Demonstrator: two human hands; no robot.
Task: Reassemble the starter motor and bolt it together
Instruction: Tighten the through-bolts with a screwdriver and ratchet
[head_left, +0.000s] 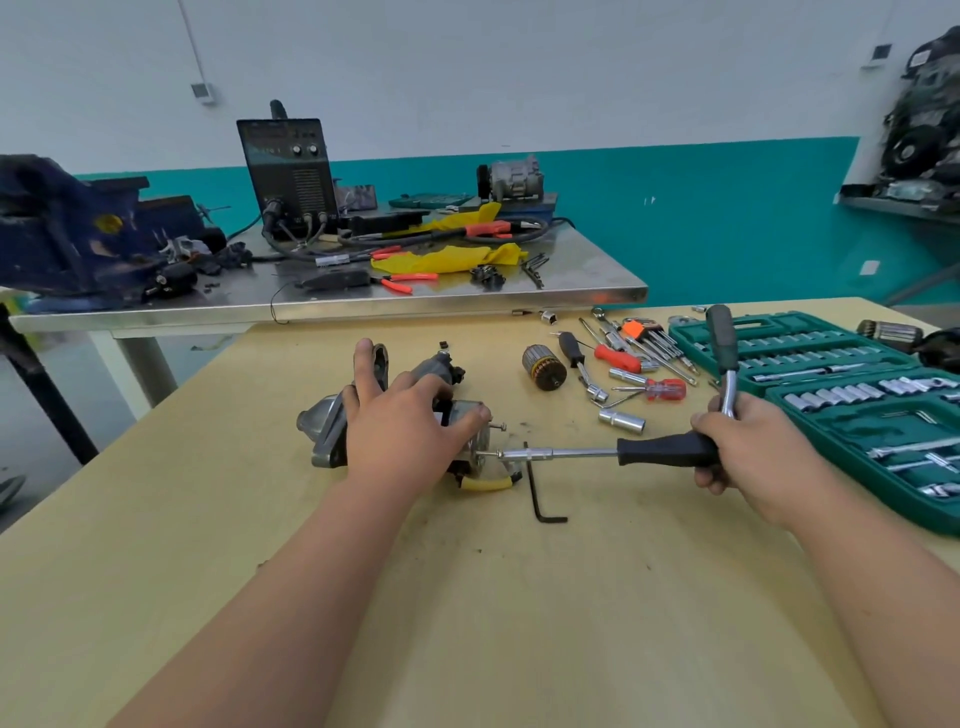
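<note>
starter motor (323, 432): grey metal, laid sideways, yellow lead near
left hand (405, 434): wrapped over it
right hand (748, 449): black-handled driver (661, 451) gripped

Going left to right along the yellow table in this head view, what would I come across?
Starter motor under the left hand → brown armature → loose silver socket → right hand gripping the black-handled driver → green socket case.
</note>
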